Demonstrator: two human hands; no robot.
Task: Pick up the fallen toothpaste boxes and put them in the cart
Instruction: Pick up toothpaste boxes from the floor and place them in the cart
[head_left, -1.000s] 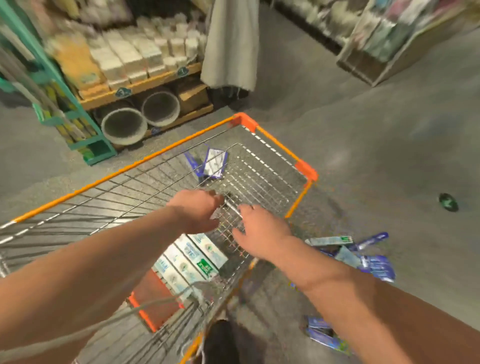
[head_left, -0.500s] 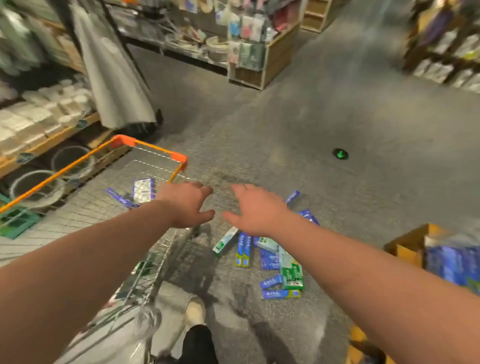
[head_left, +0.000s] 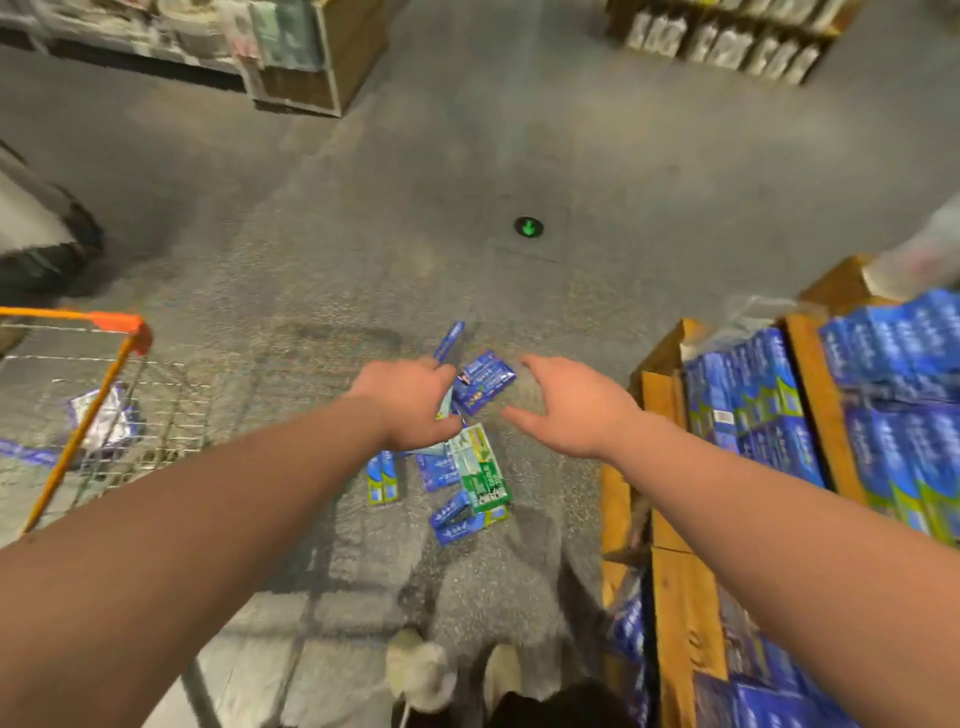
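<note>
The cart (head_left: 122, 325) stands at left. The left hand (head_left: 410, 405) reaches over the toothpaste boxes (head_left: 480, 473) heaped on the floor (head_left: 363, 234); its grip I cannot tell. The right hand (head_left: 571, 410) is spread, empty. Better squeeze several boxes between both palms.

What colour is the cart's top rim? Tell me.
The cart rim is orange; head view shows it best.

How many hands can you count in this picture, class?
2. The left hand is over the fallen boxes; the right hand, open, is just right of them, beside the shelf. No others show.
</note>
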